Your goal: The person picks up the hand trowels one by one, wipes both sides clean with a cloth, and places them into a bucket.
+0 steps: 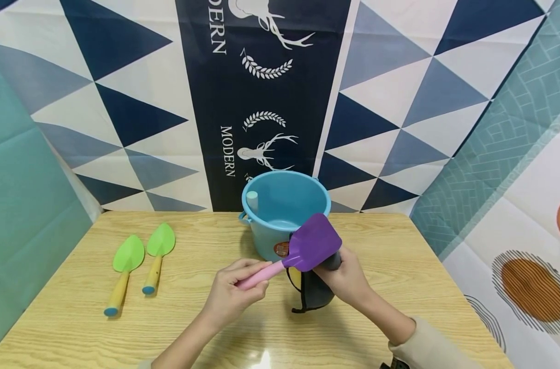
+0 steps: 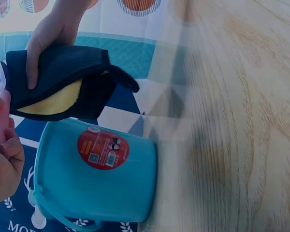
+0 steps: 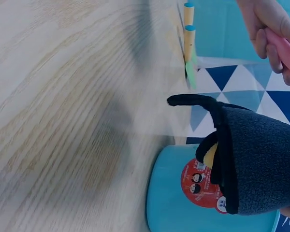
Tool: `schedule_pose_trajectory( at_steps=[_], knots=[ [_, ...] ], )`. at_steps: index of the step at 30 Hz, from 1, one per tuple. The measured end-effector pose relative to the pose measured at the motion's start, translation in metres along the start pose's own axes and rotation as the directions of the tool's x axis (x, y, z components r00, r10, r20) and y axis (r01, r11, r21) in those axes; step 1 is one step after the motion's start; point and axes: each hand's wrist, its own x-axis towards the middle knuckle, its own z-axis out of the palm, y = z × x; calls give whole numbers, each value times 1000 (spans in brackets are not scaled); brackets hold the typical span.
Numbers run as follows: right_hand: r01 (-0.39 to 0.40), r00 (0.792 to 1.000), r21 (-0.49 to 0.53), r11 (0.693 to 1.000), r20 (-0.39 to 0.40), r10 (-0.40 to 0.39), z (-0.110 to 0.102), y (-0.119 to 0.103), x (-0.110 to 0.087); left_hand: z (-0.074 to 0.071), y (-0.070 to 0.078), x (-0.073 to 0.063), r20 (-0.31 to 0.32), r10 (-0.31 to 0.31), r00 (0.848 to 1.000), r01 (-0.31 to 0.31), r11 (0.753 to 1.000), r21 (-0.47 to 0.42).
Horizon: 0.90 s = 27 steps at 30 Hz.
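Observation:
My left hand (image 1: 237, 284) grips the pink handle of a small shovel (image 1: 314, 243) with a flat purple blade. The blade tilts up in front of the blue bucket (image 1: 267, 231), overlapping its rim in the head view. My right hand (image 1: 346, 279) holds a folded dark grey, fuzzy cloth (image 3: 261, 162) with black edging and a hanging loop. Yellow shows inside its fold in the left wrist view. This cloth is behind and below the shovel blade, in front of the bucket. A red label (image 2: 103, 148) is on the bucket's side.
Two toy trowels (image 1: 128, 253) with green blades and yellow, blue-ended handles lie on the left of the wooden table (image 1: 192, 241). Inside the bucket a pale cylindrical end (image 1: 252, 200) shows at the left. Patterned cloth (image 1: 146, 128) hangs behind and along both sides.

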Motion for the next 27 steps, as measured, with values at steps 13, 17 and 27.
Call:
schedule_pose_trajectory(
  at_steps=[13, 17, 27],
  knots=[
    [-60, 987, -37, 997, -149, 54, -13, -2, 9, -8, -2, -4, -23, -23, 999, 24, 999, 33],
    [-42, 978, -6, 999, -205, 40, -16, -3, 13, -9, -1, -5, 7, -34, 999, 34, 999, 27],
    [18, 989, 0, 1000, -146, -18, -9, -2, 10, -5, 3, -3, 78, 21, 997, -21, 1000, -6]
  ],
)
